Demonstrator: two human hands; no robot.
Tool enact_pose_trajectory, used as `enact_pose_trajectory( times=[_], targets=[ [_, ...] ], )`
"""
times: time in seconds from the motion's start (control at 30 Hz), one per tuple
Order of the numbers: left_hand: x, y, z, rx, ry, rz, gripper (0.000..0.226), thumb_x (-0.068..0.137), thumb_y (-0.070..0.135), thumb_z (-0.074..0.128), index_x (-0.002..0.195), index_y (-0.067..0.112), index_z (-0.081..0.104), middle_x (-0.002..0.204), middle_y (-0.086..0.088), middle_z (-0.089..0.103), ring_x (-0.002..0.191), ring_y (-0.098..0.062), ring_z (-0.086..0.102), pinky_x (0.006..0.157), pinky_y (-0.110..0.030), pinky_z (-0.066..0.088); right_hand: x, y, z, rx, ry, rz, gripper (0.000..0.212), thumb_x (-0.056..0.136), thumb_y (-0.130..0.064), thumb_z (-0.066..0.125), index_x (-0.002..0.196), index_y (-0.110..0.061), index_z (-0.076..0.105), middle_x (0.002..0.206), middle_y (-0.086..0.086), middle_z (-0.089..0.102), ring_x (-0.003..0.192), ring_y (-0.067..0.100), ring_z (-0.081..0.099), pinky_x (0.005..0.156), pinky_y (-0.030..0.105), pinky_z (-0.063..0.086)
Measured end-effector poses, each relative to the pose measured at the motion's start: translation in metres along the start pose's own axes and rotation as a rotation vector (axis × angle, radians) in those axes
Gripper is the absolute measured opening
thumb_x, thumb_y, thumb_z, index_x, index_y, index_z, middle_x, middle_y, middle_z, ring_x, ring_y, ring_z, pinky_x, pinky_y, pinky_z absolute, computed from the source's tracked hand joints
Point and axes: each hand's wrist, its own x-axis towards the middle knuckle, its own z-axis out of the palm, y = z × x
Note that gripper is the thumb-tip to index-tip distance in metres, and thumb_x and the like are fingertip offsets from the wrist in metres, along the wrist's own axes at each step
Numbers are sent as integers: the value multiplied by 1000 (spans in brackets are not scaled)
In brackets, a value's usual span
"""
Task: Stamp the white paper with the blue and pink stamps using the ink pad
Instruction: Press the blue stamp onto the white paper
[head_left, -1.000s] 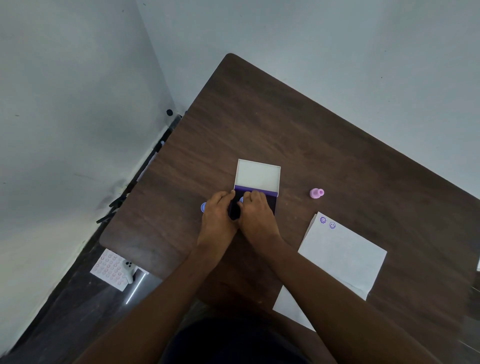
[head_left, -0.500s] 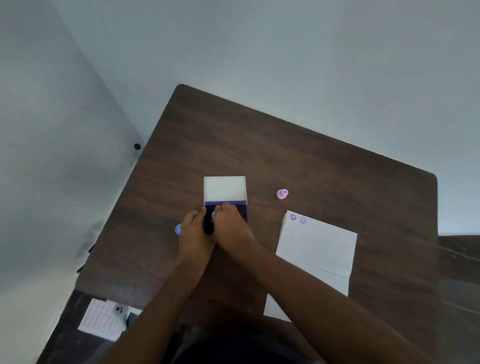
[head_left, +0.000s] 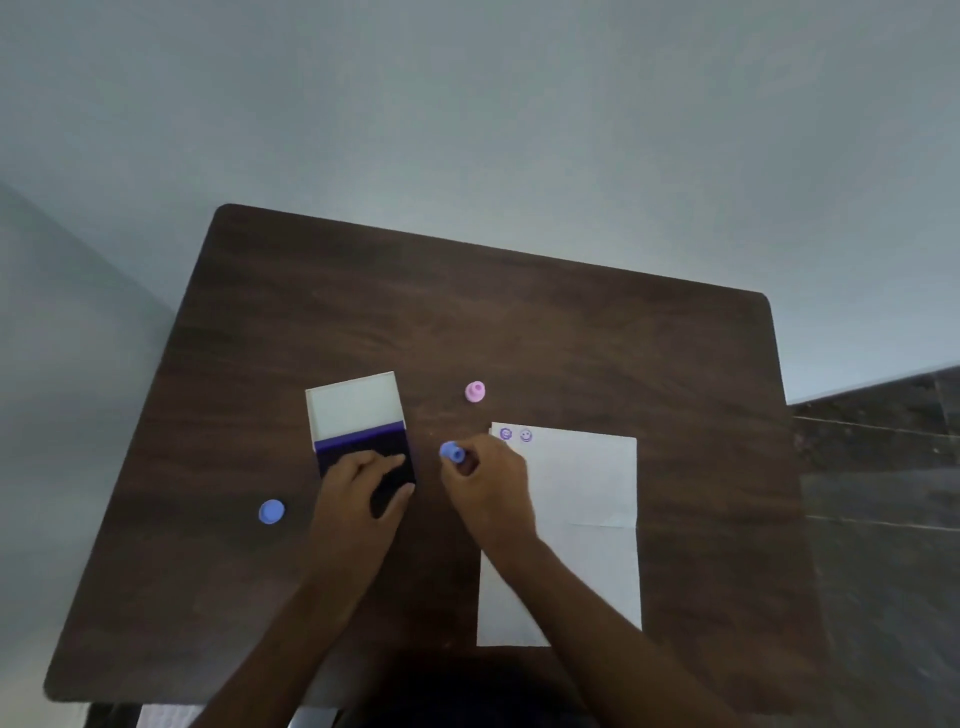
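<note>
right hand (head_left: 488, 483) pinching blue stamp (head_left: 453, 452), left hand (head_left: 358, 486) gripping ink pad (head_left: 363, 441)

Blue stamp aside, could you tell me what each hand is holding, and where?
The right hand pinches the blue stamp by its body; the left hand grips the ink pad at its near end.
</note>
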Motion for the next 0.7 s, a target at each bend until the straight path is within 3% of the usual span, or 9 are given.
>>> enact_pose_trajectory(
  times=[0.1, 0.2, 0.3, 0.47, 0.7],
  targets=[
    [12, 40, 30, 87, -305, -86, 52, 88, 31, 65, 135, 17, 46, 145, -5, 40, 133, -18, 36, 113, -34, 22, 5, 26, -31, -3, 154, 53, 20, 82, -30, 70, 73, -19, 56, 73, 0, 65, 61, 5, 49, 59, 8, 32],
    [35, 64, 62, 118, -331, 6, 48, 94, 28, 56, 139, 16, 42, 148, -6, 38, 134, -20, 36, 113, -30, 21, 14, 48, -52, 0, 183, 155, 21, 80, -32, 72, 75, -19, 56, 75, -2, 65, 59, 9, 50, 55, 9, 32],
    [54, 83, 78, 229, -392, 19, 55, 95, 40, 49, 144, 20, 33, 152, 1, 32, 135, -18, 34, 115, -29, 18, 24, 67, -58, 29, 188, 246, 21, 81, -34, 71, 80, -17, 58, 80, 1, 68, 61, 13, 52, 55, 12, 35],
    [55, 92, 95, 185, -125, 224, 46, 86, 36, 65, 124, 12, 61, 127, -8, 62, 113, -24, 58, 100, -31, 40, 35, 86, -56, 59, 180, 313, 22, 83, -39, 68, 82, -22, 54, 85, 2, 68, 61, 12, 52, 55, 11, 35],
    [64, 100, 108, 192, -134, 224, 46, 83, 38, 69, 123, 15, 63, 124, -6, 64, 110, -22, 59, 94, -22, 33, 42, 103, -48, 87, 115, 348, 25, 84, -43, 65, 94, -21, 58, 97, 2, 69, 66, 10, 52, 66, 11, 38]
  ],
)
